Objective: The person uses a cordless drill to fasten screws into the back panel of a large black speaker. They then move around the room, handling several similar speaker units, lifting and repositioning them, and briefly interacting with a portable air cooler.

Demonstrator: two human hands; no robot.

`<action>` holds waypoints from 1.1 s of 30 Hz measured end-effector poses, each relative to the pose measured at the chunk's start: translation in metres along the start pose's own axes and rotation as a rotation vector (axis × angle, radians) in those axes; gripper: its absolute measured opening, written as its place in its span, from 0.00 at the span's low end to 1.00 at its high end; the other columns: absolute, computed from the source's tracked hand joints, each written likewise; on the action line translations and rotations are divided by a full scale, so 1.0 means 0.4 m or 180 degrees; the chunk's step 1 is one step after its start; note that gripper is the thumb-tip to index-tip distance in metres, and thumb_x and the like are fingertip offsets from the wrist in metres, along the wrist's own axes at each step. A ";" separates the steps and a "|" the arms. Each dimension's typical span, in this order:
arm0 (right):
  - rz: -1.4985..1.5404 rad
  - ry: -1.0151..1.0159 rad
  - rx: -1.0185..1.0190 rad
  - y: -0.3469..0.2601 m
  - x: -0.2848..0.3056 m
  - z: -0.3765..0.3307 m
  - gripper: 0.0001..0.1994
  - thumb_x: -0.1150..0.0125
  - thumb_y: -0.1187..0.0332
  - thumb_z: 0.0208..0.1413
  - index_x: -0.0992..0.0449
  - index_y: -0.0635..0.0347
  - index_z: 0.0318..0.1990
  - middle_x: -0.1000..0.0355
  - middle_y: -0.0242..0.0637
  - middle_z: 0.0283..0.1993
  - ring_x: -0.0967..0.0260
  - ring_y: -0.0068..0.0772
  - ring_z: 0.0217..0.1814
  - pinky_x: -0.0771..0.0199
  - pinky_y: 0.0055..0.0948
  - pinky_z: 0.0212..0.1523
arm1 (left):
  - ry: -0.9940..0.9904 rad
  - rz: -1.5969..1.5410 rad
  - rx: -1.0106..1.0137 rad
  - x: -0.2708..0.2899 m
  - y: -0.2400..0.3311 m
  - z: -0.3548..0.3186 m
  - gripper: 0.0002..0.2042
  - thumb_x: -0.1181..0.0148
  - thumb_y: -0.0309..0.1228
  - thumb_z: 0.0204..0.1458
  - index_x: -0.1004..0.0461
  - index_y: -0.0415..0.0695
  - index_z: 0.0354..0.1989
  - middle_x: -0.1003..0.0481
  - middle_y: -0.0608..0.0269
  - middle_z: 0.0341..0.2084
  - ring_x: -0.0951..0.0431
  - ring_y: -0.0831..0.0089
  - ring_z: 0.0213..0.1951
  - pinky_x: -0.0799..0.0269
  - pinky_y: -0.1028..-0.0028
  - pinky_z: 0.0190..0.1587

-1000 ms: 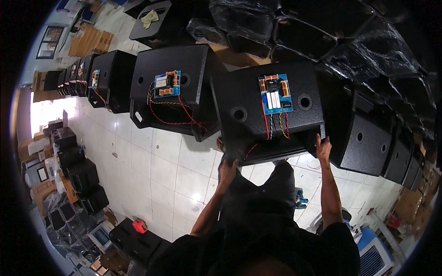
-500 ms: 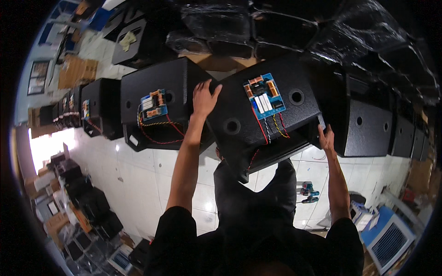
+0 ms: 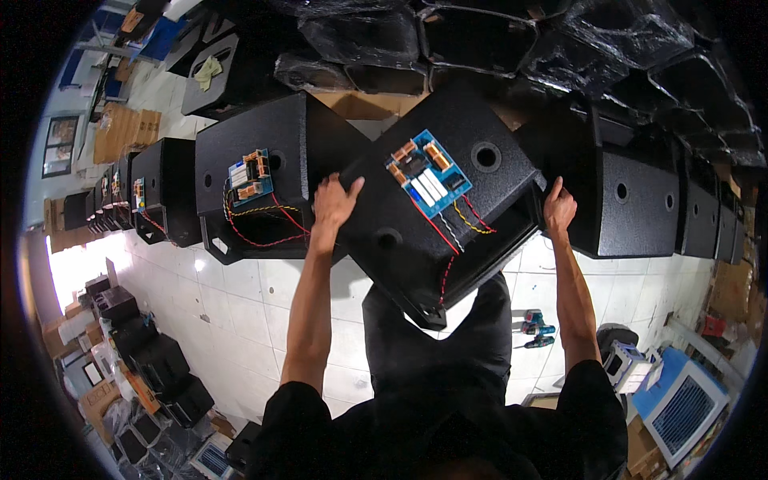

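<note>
A black speaker cabinet stands turned at an angle in front of me, one corner pointing toward my legs. On its upper face lies a blue crossover circuit board with copper coils and white blocks. Red, yellow-black and black-white twisted wires trail from the board toward the cabinet's open side. My left hand grips the cabinet's left edge, its fingers partly hidden. At the opposite edge my right hand holds the side, index finger stretched along it.
To the left stands another speaker cabinet with its own board and wires; more line up beyond it. Further cabinets stand at right. Plastic-wrapped black boxes are stacked behind. Cordless drills lie on the tiled floor near my right leg.
The cabinet has turned counterclockwise, its near corner swinging slightly right and toward me. My left hand has moved down and left along with it; my right hand has shifted slightly up.
</note>
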State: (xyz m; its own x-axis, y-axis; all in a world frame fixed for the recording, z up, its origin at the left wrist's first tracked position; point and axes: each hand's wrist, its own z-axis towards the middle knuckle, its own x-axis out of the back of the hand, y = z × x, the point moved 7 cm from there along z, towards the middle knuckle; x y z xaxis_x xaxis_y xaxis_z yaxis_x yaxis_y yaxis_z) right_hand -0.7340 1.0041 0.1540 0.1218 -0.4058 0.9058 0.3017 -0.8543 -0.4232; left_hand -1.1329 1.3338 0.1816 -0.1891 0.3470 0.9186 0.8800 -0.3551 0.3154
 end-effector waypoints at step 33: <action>0.0721 -0.0178 0.2639 -0.510 -0.152 0.095 0.22 0.45 0.56 0.53 0.31 0.72 0.41 0.30 0.55 0.43 0.35 0.54 0.49 0.36 0.42 0.52 | -0.0208 -0.2136 0.1565 -0.282 0.011 -0.719 0.26 0.43 0.44 0.52 0.37 0.31 0.46 0.27 0.45 0.35 0.25 0.61 0.36 0.30 0.65 0.39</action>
State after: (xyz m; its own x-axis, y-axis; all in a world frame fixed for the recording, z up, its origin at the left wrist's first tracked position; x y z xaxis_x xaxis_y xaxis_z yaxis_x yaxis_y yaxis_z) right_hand -0.7671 1.2152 0.1860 0.3023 -0.5027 0.8099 0.8550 -0.2326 -0.4635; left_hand -1.2331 1.0435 0.1480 -0.7287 0.4050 0.5523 0.6823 0.3593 0.6367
